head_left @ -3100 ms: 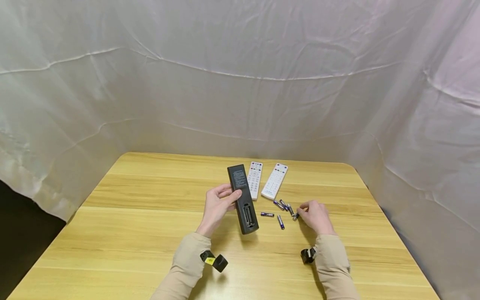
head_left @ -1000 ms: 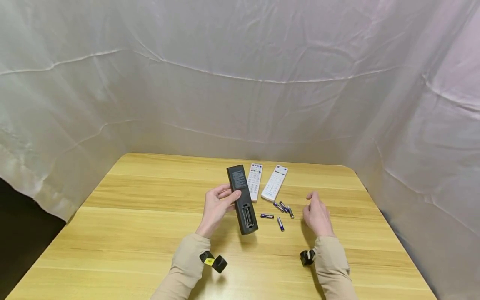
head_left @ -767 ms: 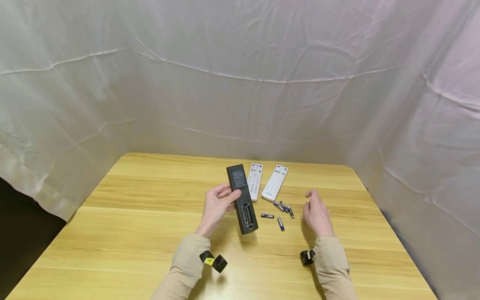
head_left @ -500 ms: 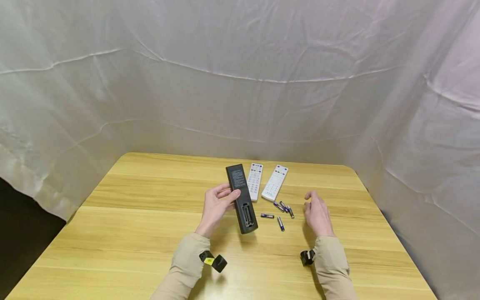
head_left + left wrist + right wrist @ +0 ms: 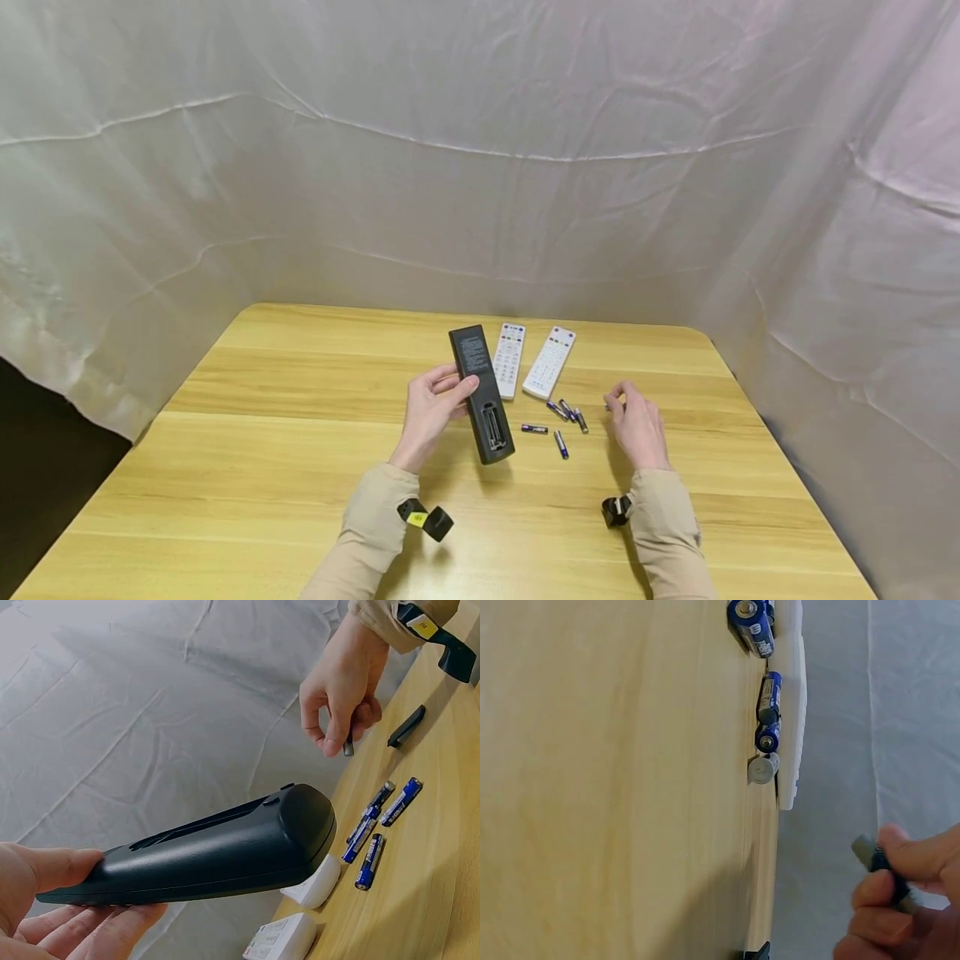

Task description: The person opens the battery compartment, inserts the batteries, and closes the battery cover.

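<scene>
Black remote: I see the long black plastic remote control (image 5: pixel 483 393) held above the table, its back and uncovered battery bay facing my head view.
Left hand: the left hand (image 5: pixel 429 410) grips its middle.
Right hand: the right hand (image 5: pixel 637 427) pinches one small cylindrical battery (image 5: pixel 881 862).
Tabletop: yellow wood-grain table (image 5: pixel 285 450), bearing five blue-and-silver cylindrical batteries (image 5: pixel 581 420) and, beyond, two slim white plastic remotes (image 5: pixel 550 362).
Room: creased, shiny grey fabric (image 5: pixel 480 208) hangs behind and on both sides.
</scene>
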A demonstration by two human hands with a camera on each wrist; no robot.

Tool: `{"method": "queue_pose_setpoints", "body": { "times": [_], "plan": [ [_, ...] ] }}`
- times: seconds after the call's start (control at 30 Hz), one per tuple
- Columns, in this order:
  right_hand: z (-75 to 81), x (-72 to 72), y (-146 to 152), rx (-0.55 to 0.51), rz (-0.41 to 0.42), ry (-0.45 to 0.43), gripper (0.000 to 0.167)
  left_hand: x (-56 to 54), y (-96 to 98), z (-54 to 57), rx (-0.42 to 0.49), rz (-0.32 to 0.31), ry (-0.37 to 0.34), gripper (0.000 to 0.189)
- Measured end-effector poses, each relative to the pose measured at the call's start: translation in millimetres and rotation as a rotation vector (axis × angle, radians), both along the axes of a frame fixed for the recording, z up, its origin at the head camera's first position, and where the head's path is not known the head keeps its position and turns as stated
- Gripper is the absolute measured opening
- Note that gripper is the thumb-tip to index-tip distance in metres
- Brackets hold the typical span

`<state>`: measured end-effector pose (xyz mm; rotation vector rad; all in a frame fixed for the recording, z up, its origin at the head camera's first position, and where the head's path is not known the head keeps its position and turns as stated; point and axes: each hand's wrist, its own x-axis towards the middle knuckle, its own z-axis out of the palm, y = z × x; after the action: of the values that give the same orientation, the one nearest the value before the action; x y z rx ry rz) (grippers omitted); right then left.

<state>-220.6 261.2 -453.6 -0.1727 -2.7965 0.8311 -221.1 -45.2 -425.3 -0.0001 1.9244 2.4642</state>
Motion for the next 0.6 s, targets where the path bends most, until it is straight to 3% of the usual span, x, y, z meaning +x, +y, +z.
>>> {"method": "queue_pose_setpoints", "body": {
  "times": [0.2,0.4,0.6],
  "plan": [
    [1.9,-1.2,-1.5,-0.074,0.011,0.091,0.021,-0.5,-0.5,0.2,0.002,0.0,-0.003,0.041],
    [4.1,-2.2,-2.3,-0.066,0.046,0.232,0.018,-0.7,-0.5,0.2,0.004,0.005,-0.002,0.042],
    [8.9,-1.1,-5.4,-0.1,0.091,0.222,0.018,-0.1,-1.1,0.9,-0.004,0.009,0.002,0.042]
  ]
}}
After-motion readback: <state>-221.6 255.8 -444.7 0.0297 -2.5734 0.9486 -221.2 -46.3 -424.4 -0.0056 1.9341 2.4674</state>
